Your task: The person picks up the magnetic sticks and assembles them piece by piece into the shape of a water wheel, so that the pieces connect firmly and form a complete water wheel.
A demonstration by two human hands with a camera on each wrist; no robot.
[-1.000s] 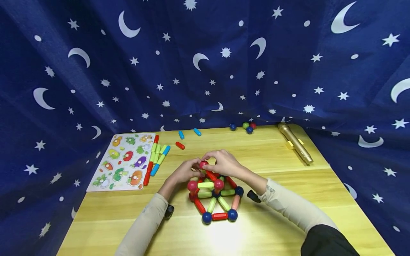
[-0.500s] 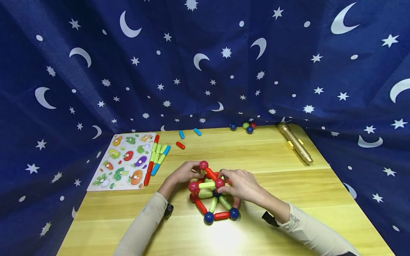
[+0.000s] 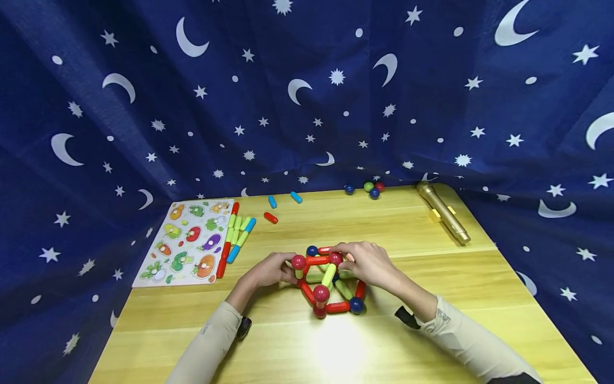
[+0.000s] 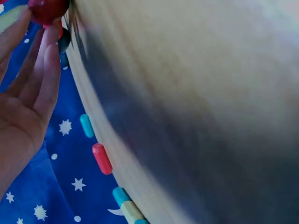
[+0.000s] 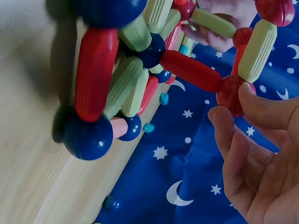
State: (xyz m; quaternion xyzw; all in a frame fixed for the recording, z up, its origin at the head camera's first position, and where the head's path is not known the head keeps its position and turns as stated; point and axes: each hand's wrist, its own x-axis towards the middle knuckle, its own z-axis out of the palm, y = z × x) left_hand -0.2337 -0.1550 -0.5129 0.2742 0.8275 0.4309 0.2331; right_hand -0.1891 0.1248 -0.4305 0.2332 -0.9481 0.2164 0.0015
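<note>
A magnetic ball-and-rod model stands mid-table in the head view, with a base of blue and red balls (image 3: 357,305) joined by red and yellow-green rods. Three raised red balls, linked by rods, form its top; the front one (image 3: 321,294) is untouched. My left hand (image 3: 270,271) holds the model's left side, its thumb and fingertips on a red ball (image 4: 49,8). On the right, my right hand (image 3: 366,262) pinches another top red ball (image 5: 230,94) between thumb and fingers. My right fingers cover some of the model's back right part.
A vegetable puzzle board (image 3: 182,242) lies at the left, beside a row of rods (image 3: 235,234). Several loose short rods (image 3: 271,217) and balls (image 3: 374,193) lie toward the back edge. A gold microphone (image 3: 443,212) rests at the back right, before a star-patterned curtain (image 3: 307,106).
My right hand has left the back top ball and taken hold of the right one. The model has turned counterclockwise, its left top ball swinging to the front.
</note>
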